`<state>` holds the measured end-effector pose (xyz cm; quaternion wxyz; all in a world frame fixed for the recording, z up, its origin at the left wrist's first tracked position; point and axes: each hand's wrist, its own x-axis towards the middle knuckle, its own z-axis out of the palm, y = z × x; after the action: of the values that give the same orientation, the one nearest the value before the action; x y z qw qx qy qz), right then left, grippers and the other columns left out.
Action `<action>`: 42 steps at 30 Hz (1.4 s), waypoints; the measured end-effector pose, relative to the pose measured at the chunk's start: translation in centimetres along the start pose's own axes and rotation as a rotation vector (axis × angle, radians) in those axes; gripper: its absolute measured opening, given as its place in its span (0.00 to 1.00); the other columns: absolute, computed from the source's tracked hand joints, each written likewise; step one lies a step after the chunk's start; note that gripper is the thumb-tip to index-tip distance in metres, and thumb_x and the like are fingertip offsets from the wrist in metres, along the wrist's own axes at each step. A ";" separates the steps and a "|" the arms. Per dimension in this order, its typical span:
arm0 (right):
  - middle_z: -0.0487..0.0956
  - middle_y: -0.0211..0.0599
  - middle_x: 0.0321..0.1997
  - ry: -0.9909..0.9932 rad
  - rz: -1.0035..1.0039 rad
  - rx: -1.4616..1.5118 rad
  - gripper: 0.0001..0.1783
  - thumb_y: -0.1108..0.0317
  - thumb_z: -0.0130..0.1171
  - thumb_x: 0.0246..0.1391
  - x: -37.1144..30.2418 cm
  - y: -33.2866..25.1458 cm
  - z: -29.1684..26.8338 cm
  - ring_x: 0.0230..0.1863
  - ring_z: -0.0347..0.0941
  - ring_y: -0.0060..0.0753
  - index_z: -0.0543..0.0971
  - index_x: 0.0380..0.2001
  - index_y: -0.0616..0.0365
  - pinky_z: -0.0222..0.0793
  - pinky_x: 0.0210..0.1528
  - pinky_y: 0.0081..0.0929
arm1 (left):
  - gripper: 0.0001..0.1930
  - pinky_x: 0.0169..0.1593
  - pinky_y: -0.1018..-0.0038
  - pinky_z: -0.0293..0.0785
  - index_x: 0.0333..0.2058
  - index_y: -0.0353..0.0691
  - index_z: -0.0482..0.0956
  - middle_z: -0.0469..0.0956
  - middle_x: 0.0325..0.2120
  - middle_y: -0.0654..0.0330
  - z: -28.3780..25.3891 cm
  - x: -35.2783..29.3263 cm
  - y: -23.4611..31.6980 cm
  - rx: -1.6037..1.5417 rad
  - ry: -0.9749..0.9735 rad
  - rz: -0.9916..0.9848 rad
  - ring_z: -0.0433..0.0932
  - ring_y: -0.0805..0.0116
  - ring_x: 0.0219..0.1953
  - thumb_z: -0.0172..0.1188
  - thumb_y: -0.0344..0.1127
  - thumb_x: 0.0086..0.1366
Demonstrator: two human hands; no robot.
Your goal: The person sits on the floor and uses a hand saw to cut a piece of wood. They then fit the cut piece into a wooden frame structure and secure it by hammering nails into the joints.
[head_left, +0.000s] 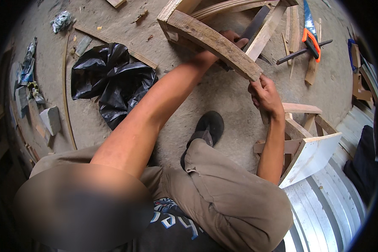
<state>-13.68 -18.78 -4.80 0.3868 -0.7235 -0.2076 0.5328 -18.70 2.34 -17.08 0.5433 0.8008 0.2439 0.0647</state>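
Observation:
A wooden frame (212, 40) with a curved, rough-edged front rail stands on the concrete floor before me, tilted. My left hand (235, 40) reaches in behind that rail, its palm hidden by the wood. The visible fingers are curled beside a dark flat bar (256, 23) inside the frame; what they grip cannot be made out. At the near right end of the rail, my right hand (266, 94) is wrapped around a wooden leg of the frame, and a stub of the leg shows below the fist.
A handsaw (311, 44) with orange-and-black handle lies at upper right by wood strips and a dark bar. A second wooden frame (311, 147) with a white panel stands right, near corrugated metal sheets (319, 210). A black plastic bag (109, 80) and scraps lie left.

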 end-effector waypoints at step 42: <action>0.70 0.25 0.20 -0.707 0.234 0.254 0.16 0.57 0.58 0.63 -5.1 3.8 10.9 0.14 0.63 0.13 0.71 0.38 0.60 0.60 0.14 0.19 | 0.21 0.21 0.77 0.58 0.30 0.39 0.68 0.63 0.17 0.64 -1.4 -12.1 2.3 -0.780 -0.554 -0.233 0.59 0.77 0.16 0.38 0.49 0.74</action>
<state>-26.00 -21.10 -6.10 0.3146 -0.4604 -0.1765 0.8111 -29.04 -2.76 -12.48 0.8506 0.4923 0.1357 -0.1256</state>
